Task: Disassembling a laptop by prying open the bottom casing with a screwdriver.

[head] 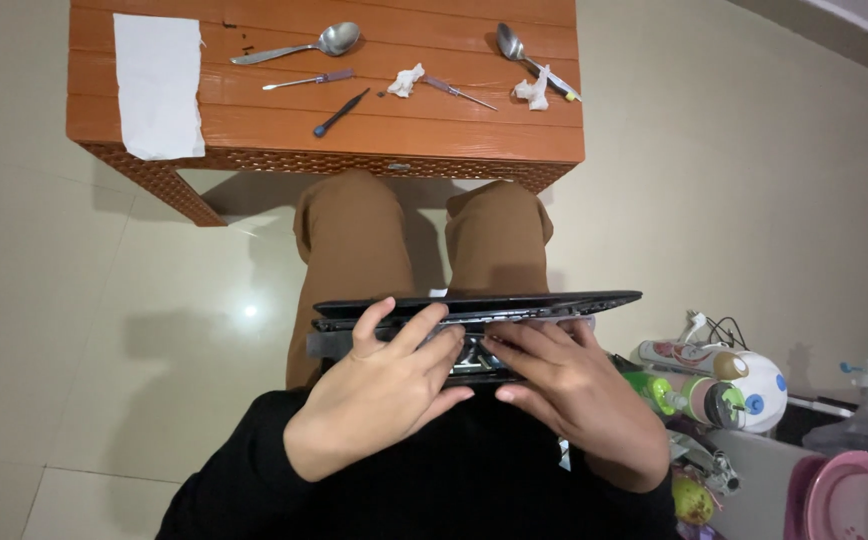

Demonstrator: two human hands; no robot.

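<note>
A black laptop (pixel 479 305) is being held on the lap, above the knees in brown trousers (pixel 354 240), and it is being seen almost edge-on, so that the closed or nearly closed slab is appearing as a thin dark bar. Its long axis is running from left to right across the body, and the far long edge is pointing toward the orange surface (pixel 154 125) in front. The left hand (pixel 379 385) is being laid over the near edge of the laptop with the fingers (pixel 409 330) spread and curled onto the top; it is half open and is pressing on the machine, not closed around it. The right hand (pixel 574 385) is being placed just beside it, the fingers (pixel 529 340) flat and reaching into the gap at the near edge, where some grey metal parts are showing; whether something small is being pinched there cannot be told. The laptop is judged to be stiff, fairly heavy for its thinness and rather smooth, with a fragile inside, so it is best being taken by both long edges or supported from below, not by one corner. On the surface, well apart from the hands, two spoons (pixel 299 45), small screwdrivers (pixel 309 80), crumpled tissue (pixel 406 80) and a white sheet (pixel 159 85) are lying.
</note>
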